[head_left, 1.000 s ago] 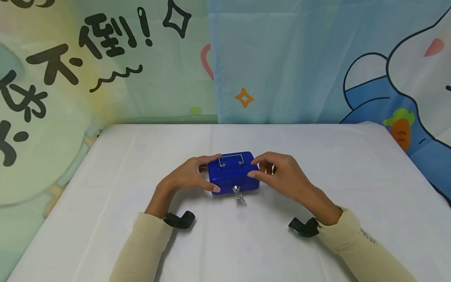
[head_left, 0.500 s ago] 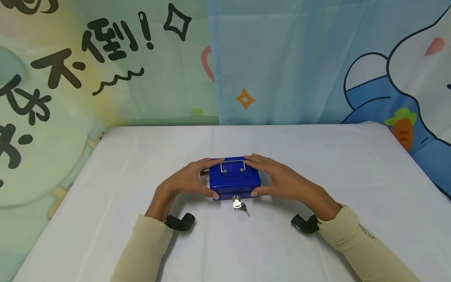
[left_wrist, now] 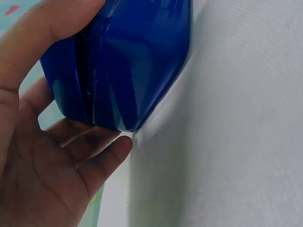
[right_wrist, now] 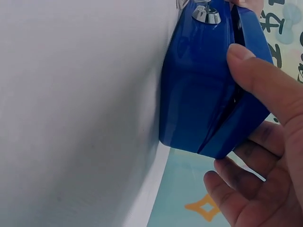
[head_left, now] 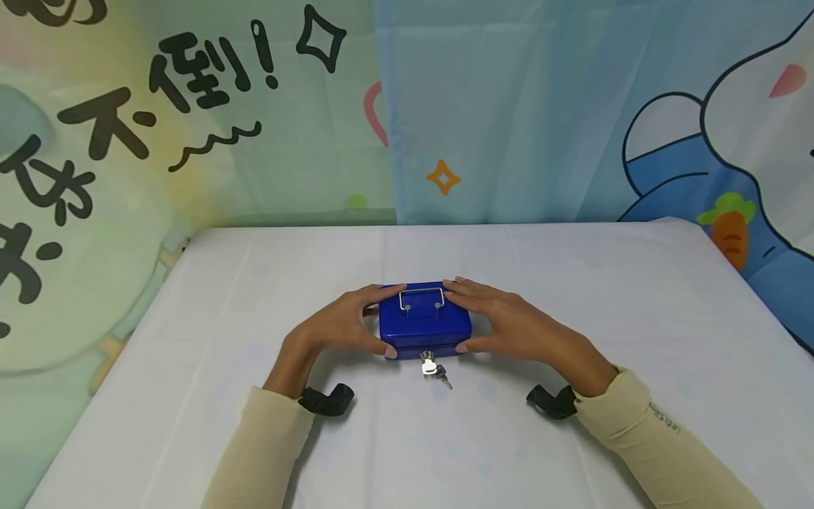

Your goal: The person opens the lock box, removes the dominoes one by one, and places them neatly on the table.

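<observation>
A small blue metal cash box [head_left: 425, 326] rests on the white cloth with its front facing me. A thin wire handle [head_left: 421, 290] lies on the lid, and keys [head_left: 441, 375] hang from the lock at the front. My left hand [head_left: 343, 319] grips the left end, thumb at the front corner and fingers along the back. At the opposite end my right hand [head_left: 509, 317] holds the box the same way. In the right wrist view, my right thumb [right_wrist: 244, 59] presses near the dark seam between lid and body, beside the silver lock [right_wrist: 206, 15].
A white cloth [head_left: 483, 452] covers the table. Behind it hangs a printed curtain [head_left: 496, 113] in green and blue. Black wrist mounts [head_left: 327, 401] stick out from both sleeves, above the cloth.
The box has turned to sit square and come slightly nearer. My right hand has gone from fingertips at the right edge to a spread grip round that end. The last half second shows little movement.
</observation>
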`<state>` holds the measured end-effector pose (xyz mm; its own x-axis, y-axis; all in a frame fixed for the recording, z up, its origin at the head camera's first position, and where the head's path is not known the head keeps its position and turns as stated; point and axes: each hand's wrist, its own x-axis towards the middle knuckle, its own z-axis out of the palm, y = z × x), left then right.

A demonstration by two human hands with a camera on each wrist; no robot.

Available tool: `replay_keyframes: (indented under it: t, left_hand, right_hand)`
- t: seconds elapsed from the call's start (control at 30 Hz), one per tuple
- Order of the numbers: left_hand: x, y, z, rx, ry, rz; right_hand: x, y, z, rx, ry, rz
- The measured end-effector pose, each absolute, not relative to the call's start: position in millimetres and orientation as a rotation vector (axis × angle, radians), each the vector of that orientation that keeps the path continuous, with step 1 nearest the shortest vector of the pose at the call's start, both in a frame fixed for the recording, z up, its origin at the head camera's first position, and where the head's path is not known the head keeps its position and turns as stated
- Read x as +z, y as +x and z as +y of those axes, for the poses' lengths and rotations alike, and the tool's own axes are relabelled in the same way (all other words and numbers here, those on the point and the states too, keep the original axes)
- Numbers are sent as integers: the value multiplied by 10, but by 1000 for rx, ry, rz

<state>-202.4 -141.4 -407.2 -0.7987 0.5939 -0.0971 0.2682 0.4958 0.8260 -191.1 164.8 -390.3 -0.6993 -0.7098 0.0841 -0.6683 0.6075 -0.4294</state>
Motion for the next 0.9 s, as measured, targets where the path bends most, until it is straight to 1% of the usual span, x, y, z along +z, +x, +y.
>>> replay_keyframes:
  t: [0.27, 0.5, 0.7, 0.9]
  left_hand:
    - [-4049, -2021, -1405, 1305, 641, 2294]
    - [-4087, -2053, -1419, 1412, 636, 2226]
    - [-4120, -2070, -1454, 1548, 702, 2117]
    - [-4152, -2094, -1467, 1593, 798, 2099]
  right_hand:
    - [-3872, -1916, 1677, -727, -1202, 2699]
    - [-3871, -1946, 1700, -899, -1169, 2631]
    - [-3871, -1969, 1726, -1014, -1144, 2615]
    - [-3846, -1953, 1721, -1015, -1105, 2636]
